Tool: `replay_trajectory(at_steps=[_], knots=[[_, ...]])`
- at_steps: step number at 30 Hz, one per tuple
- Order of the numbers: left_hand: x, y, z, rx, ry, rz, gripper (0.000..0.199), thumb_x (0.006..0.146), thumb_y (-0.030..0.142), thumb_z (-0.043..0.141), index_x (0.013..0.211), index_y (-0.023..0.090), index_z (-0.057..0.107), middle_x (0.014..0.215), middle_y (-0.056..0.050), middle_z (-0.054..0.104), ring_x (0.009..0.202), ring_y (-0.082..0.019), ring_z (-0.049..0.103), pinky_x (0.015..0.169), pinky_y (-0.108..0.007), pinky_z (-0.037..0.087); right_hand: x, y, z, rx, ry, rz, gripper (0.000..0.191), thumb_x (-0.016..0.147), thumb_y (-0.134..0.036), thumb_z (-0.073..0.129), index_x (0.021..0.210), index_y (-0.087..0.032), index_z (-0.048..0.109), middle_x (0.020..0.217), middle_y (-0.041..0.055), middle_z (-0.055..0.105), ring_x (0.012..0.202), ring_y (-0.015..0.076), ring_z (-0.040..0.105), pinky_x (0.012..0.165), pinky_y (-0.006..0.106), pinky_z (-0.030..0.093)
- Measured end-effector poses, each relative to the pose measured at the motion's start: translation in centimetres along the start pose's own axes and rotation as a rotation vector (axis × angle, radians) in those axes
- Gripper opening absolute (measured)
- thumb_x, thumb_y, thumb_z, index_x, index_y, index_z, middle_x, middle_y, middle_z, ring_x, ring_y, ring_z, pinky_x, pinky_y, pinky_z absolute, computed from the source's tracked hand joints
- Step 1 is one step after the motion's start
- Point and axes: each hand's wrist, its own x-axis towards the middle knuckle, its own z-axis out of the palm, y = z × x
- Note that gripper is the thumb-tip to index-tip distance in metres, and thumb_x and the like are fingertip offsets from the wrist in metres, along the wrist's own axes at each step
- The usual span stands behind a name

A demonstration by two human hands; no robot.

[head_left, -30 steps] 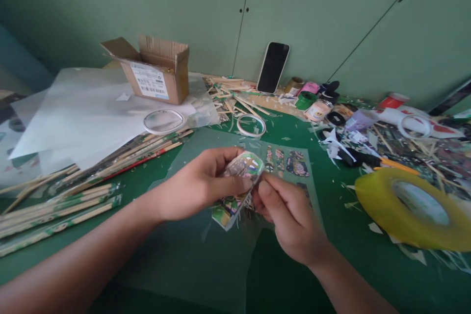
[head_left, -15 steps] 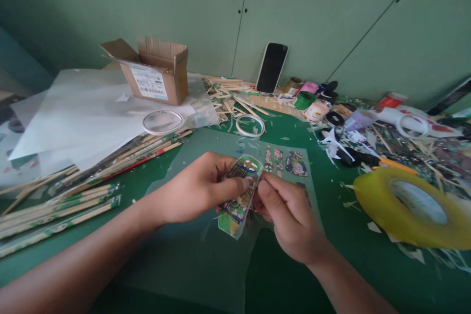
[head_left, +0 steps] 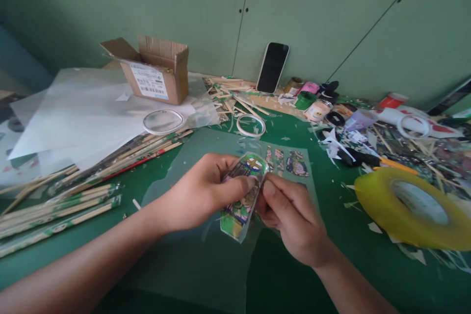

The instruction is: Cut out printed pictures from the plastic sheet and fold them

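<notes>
A colourful flat cutout with a clear film border (head_left: 235, 216) is tilted up between my hands above the green table (head_left: 287, 274). My left hand (head_left: 209, 189) grips it from the left, thumb across its front and fingers hidden behind. At its right edge, my right hand (head_left: 294, 211) pinches the border between thumb and fingers. Under both hands lies a translucent sheet (head_left: 191, 260). Several smaller printed cutouts (head_left: 297, 163) rest on that sheet beyond my right hand.
A large roll of yellowish tape (head_left: 375, 206) lies at right, near orange-and-black scissors (head_left: 362, 158) and scraps. Wrapped wooden sticks (head_left: 59, 225) lie at left. Behind stand an open cardboard box (head_left: 180, 78) and a leaning phone (head_left: 272, 66). Two narrow tape rings (head_left: 250, 133) sit mid-table.
Both hands and the cutout have shifted slightly to the right. The cutout's face now catches more light. My grips look the same.
</notes>
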Motion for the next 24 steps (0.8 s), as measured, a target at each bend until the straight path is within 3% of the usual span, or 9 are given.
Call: replay_trajectory(at_steps=[9, 24], knots=[[-0.07, 0.32, -0.18, -0.042, 0.0, 0.025, 0.014, 0.079, 0.013, 0.059, 0.066, 0.014, 0.059, 0.058, 0.005, 0.055, 0.051, -0.004, 0.043, 0.047, -0.014, 0.034, -0.04, -0.11, -0.23, 0.022, -0.077, 0.0, 0.033, 0.099, -0.036, 0.041, 0.071, -0.02, 0.046, 0.063, -0.0044, 0.038, 0.047, 0.0067, 0.028, 0.043, 0.024, 0.024], [0.01, 0.52, 0.09, 0.088, -0.023, 0.01, 0.015, 0.082, 0.017, 0.056, 0.068, 0.012, 0.059, 0.06, 0.004, 0.054, 0.054, -0.005, 0.042, 0.05, -0.015, 0.034, -0.33, 0.06, 0.16, -0.11, 0.008, -0.041, 0.032, 0.099, -0.035, 0.04, 0.071, -0.021, 0.045, 0.061, -0.0036, 0.04, 0.05, 0.0085, 0.034, 0.043, 0.024, 0.025]])
